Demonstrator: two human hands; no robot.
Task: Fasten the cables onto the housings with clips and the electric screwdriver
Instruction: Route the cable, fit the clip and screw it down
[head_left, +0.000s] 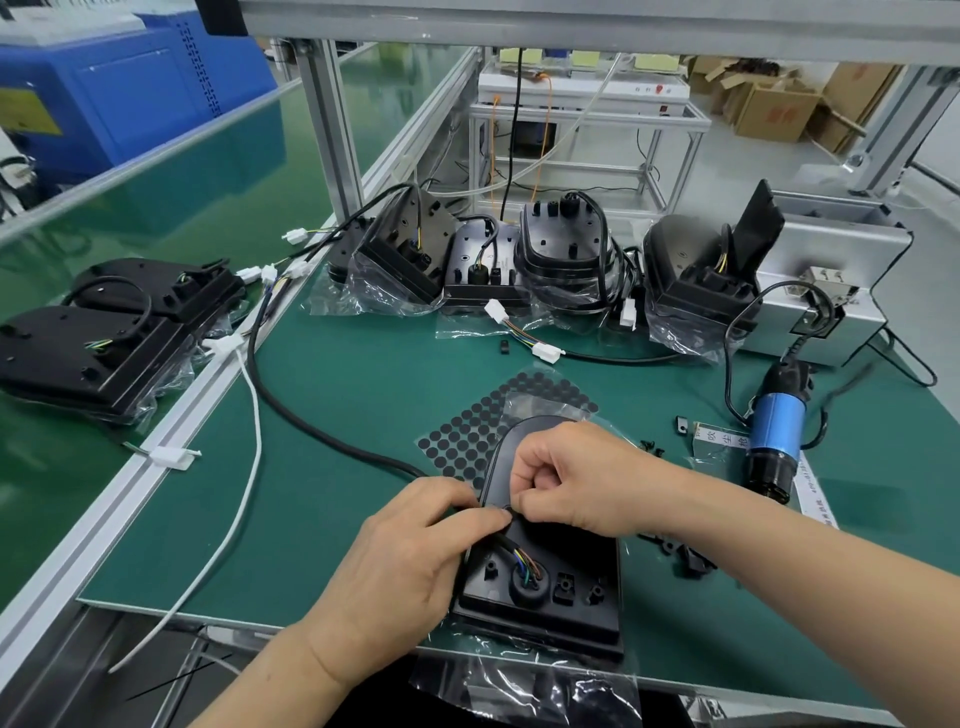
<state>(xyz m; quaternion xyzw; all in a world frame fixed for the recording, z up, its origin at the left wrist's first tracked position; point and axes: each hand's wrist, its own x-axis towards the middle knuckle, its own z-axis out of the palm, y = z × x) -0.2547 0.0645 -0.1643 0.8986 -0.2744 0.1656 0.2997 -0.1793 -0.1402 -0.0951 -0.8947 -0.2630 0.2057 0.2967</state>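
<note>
The fingers of the left hand are narrowed onto the black cable, pressing it down against the housing, while the fingers of the right hand are curled tight and pinch the same spot from the other side; whether a clip sits between them is hidden; the two hands meet, I judge, to seat the cable along its route before anything is screwed down; the green desk has a smooth matte mat that probably keeps the parts from sliding or scratching; along its far edge stands a row of further housings, dark moulded shells, some in clear bags, apparently waiting their turn; two more housings lie flat on the belt to the left; the housing in work lies flat near the front edge, a rounded black plastic shell on a crinkled clear bag, back side up so the bosses and the round port with coloured wires face the person; the electric screwdriver, blue-barrelled with a black nose, lies well to the right, untouched but within reach; a sheet of black round pads lies just beyond the housing; small black clips sit beside the right wrist, and tiny dark screws are scattered near.
</note>
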